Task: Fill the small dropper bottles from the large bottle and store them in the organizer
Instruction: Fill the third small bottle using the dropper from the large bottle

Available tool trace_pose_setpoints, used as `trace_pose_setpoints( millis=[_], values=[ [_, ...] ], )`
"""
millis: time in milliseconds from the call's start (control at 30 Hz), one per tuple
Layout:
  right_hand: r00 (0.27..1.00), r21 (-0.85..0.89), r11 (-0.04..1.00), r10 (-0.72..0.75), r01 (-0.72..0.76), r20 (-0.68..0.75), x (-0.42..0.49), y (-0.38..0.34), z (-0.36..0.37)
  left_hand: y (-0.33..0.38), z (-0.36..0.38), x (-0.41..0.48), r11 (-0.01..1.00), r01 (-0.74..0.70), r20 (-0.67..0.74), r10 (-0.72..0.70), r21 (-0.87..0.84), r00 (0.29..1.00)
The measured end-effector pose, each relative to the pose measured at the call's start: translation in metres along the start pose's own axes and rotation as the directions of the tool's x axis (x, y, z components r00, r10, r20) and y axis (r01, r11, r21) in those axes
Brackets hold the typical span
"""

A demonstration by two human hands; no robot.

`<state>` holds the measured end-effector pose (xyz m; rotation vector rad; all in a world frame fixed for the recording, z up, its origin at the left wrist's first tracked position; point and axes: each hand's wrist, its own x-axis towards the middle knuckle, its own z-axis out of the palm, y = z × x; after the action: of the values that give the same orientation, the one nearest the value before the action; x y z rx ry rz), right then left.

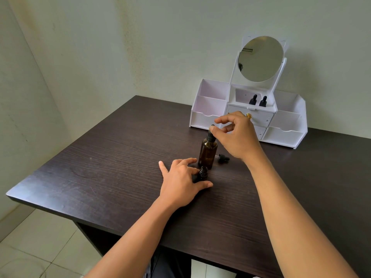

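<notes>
Pinched by the right hand (235, 135), black dropper (210, 137) tops amber bottle (207, 155).

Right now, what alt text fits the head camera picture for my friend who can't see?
The right hand pinches the dropper atop the large amber bottle while the left hand holds a small open dropper bottle on the dark table. Behind, a white mirrored organizer holds two capped dropper bottles.

Open tabletop (100, 167) left of large bottle (207, 153), loose dropper (223, 158) close on right
</notes>
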<state>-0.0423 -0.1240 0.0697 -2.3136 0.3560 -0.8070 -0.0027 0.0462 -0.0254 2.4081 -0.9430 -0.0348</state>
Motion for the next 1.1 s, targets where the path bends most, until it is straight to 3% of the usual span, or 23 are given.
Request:
trace_pose_setpoints(
  millis=[333,767,1100],
  values=[
    [0.999,-0.04,0.999,0.018,-0.016,0.043,-0.001,-0.004,0.006,0.0,0.0,0.0,1.0,-0.003,-0.008,0.003,-0.01,1.0],
    [0.938,0.295,0.942,-0.052,0.16,-0.343,0.005,-0.042,-0.037,0.001,-0.001,-0.002,1.0,0.005,-0.014,-0.006,-0.023,1.0],
    [0.908,0.385,0.887,-0.084,0.255,-0.41,-0.024,-0.056,-0.06,0.001,0.0,-0.001,1.0,-0.003,-0.029,0.003,-0.009,1.0]
  ],
)
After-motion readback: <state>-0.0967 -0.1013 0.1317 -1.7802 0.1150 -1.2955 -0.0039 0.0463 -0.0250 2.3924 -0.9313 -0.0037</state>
